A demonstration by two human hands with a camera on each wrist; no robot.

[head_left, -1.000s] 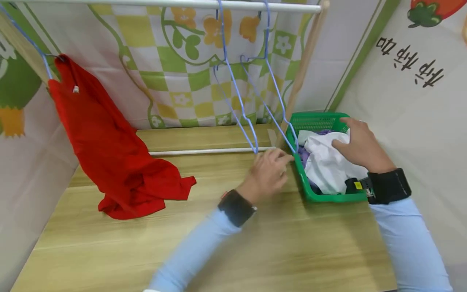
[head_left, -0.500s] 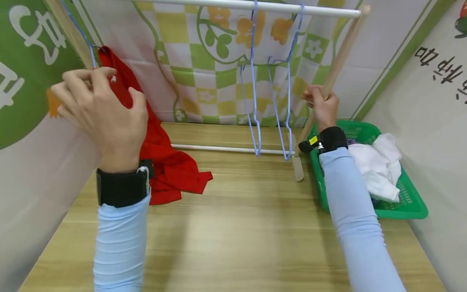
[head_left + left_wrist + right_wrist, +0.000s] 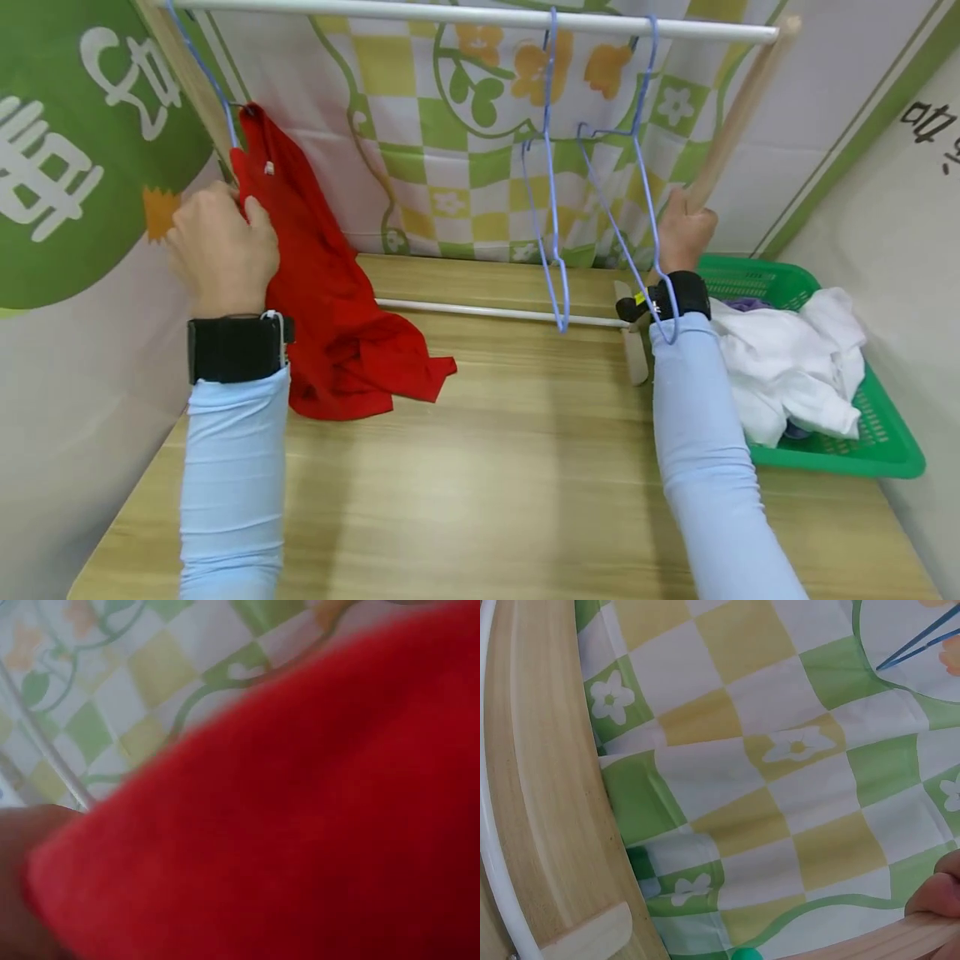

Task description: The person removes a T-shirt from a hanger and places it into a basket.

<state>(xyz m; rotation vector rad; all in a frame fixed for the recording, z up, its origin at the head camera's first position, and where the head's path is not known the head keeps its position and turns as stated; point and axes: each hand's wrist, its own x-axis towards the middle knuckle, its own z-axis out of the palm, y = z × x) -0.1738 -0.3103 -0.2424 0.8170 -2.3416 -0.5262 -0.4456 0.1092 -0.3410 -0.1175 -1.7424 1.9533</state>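
Observation:
A wooden clothes rack with a white top bar [image 3: 480, 13] stands at the back of the table. My left hand [image 3: 221, 250] grips the rack's left post [image 3: 187, 79], its fingers curled and partly hidden beside the red garment. That red garment [image 3: 322, 308] hangs from a blue hanger [image 3: 202, 67] at the left end, its lower part lying on the table; it fills most of the left wrist view. My right hand [image 3: 686, 229] is wrapped round the right post [image 3: 738, 117]. In the right wrist view, fingers [image 3: 939, 892] curl over that post [image 3: 885, 937].
Two bare blue hangers [image 3: 551, 150] dangle from the top bar, one overlapping my right wrist. A green basket [image 3: 892, 437] holding white clothes [image 3: 787, 358] and a purple piece [image 3: 746, 304] stands at the right. The lower white bar [image 3: 495, 312] and a rack foot [image 3: 635, 358] are near the tabletop.
My left hand went from the middle of the table to the left post and closed on it. My right hand left the basket for the right post. The view has swung left.

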